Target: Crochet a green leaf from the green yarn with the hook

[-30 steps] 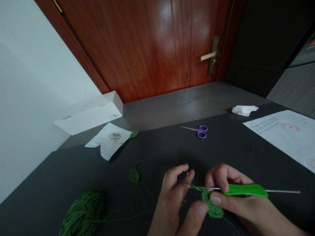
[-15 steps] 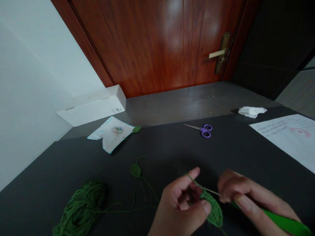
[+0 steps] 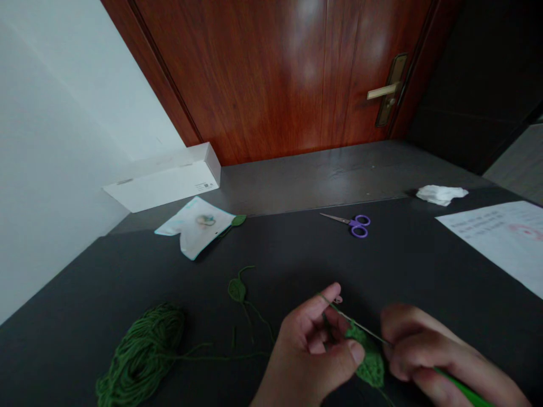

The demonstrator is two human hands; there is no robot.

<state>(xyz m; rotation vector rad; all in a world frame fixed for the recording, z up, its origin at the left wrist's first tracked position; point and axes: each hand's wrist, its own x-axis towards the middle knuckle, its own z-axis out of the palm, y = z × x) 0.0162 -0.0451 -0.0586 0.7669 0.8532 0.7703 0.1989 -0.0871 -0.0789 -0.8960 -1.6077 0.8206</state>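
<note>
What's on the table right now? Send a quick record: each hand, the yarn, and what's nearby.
left hand: pinches a green crocheted leaf
right hand: holds a green-handled crochet hook
yarn: green yarn ball, strand running toward the left hand
nearby: finished small leaf, purple-handled scissors, printed paper

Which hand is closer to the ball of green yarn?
Left. The left hand, pinching a green crocheted piece, sits to the right of the green yarn ball; the right hand, holding the crochet hook, is farther right.
</note>
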